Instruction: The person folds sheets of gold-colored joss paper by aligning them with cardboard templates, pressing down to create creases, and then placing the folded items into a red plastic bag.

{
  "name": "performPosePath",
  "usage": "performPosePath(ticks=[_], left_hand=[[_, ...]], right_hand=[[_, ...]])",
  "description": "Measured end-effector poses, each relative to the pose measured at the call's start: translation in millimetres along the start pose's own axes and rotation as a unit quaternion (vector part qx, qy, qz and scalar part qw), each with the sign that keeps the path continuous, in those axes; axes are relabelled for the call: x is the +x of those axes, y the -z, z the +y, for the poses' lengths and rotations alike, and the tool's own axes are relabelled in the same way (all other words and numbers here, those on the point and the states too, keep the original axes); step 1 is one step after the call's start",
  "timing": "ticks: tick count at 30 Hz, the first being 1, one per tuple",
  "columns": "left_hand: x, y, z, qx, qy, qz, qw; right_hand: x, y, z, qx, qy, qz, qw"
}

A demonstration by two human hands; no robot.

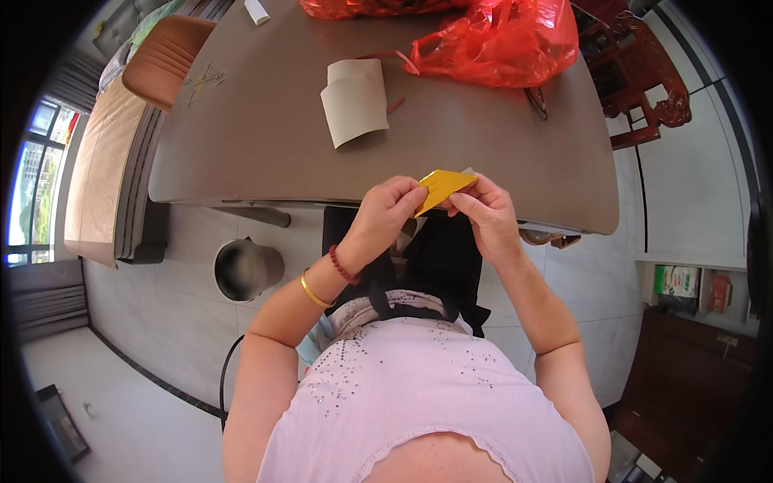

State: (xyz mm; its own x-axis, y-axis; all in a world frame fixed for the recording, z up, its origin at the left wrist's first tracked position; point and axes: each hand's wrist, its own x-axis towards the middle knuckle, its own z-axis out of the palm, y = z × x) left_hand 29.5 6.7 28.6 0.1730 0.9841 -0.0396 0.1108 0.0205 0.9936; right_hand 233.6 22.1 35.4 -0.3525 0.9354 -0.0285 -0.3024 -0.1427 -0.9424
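A folded piece of shiny gold paper (445,186) is held between my two hands, just off the near edge of the table. My left hand (392,211) pinches its left end between thumb and fingers. At its right end, my right hand (486,211) grips it with the thumb on top; a pale corner shows behind the gold there. Beyond my hands, pale cream sheets of paper (355,108) lie overlapping on the brown table (259,139), with a thin red strip (396,105) beside them.
Red plastic bags (501,45) rest at the table's far side, with a thin dark wire-like item (537,104) below. A small white piece (256,11) lies far left. A brown chair (166,60) stands at the left edge. On the floor is a bin (247,268).
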Motion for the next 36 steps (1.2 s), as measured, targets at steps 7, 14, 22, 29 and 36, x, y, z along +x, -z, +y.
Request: performPosePath(ticks=[7,14,22,29,36], left_hand=[[1,-5,10,0.229,-0.093,0.040,0.968],[-1,-12,19,0.403,-0.174,0.120,0.891],[4,-1,9,0.452,-0.242,0.160,0.844],[0,0,6,0.488,-0.288,0.156,0.809],[2,6,2,0.496,-0.304,0.124,0.804]], right_hand=[[10,-6,-7,-0.357,0.150,0.110,0.915],[10,-14,-14,-0.521,0.255,0.100,0.808],[10,-13,-8,-0.603,0.278,0.077,0.743],[8,-10,-9,-0.676,0.276,0.066,0.680],[6,-16,-12,-0.711,0.260,0.040,0.653]])
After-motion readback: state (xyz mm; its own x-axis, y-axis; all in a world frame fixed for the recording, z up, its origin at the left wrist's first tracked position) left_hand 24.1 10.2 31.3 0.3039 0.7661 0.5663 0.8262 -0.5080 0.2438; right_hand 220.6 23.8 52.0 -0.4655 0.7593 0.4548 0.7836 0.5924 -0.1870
